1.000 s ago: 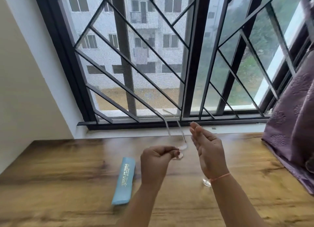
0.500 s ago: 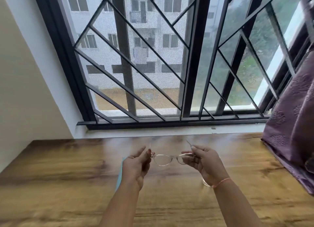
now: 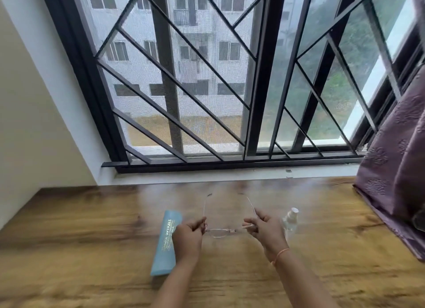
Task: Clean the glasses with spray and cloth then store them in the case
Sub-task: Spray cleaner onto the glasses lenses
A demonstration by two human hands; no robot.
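The left grip and right grip each pinch one end of the glasses, held over the middle of the counter with their arms unfolded toward its far edge. The blue case lies flat just left of the left grip. The spray bottle stands just right of the right grip. A purple curtain drapes over the counter's right edge.

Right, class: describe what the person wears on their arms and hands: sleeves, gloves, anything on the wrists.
Both forearms are bare to the frame edge; no sleeves show. The left hand and right hand have no gloves, and no rings or watch can be seen. The only item worn is a thin orange thread bracelet around the right wrist.
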